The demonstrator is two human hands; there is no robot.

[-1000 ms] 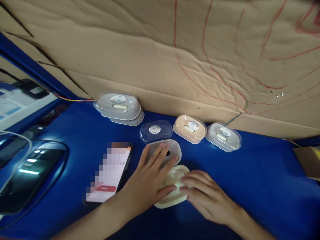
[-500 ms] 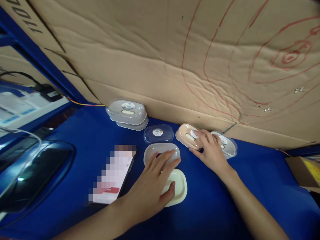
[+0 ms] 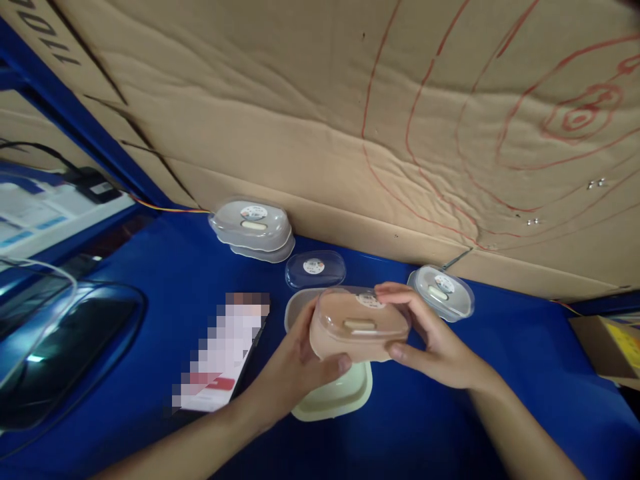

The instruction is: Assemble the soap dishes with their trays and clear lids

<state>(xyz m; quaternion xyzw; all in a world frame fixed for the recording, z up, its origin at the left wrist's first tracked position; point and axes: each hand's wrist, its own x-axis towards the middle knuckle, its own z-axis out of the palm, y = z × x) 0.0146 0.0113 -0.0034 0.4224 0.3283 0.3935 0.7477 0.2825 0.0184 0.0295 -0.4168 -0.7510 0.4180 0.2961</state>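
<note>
Between my two hands is a peach-coloured lidded box [image 3: 363, 327] with a clear lid and a round label, held up off the table. My left hand [image 3: 305, 360] grips its left end, thumb along the front. On the right end, my right hand [image 3: 425, 330] closes with thumb in front and fingers over the top. Beneath the box, partly covered by it, are a translucent white tray [image 3: 295, 308] and a cream tray [image 3: 345, 402]. Just behind lies a loose clear lid [image 3: 327, 273] with a round label.
Stacked lidded boxes [image 3: 253, 227] stand at the back left, and another lidded box [image 3: 445, 293] at the back right. A phone [image 3: 225, 353] with a blurred screen lies left. Cables [image 3: 143, 320] and a dark device [image 3: 65, 353] sit farther left. A cardboard wall [image 3: 280, 120] rises behind.
My right hand has brought the peach-coloured box from the back row toward me and left. My left hand, formerly over the trays with nothing in it, now grips the box too.
</note>
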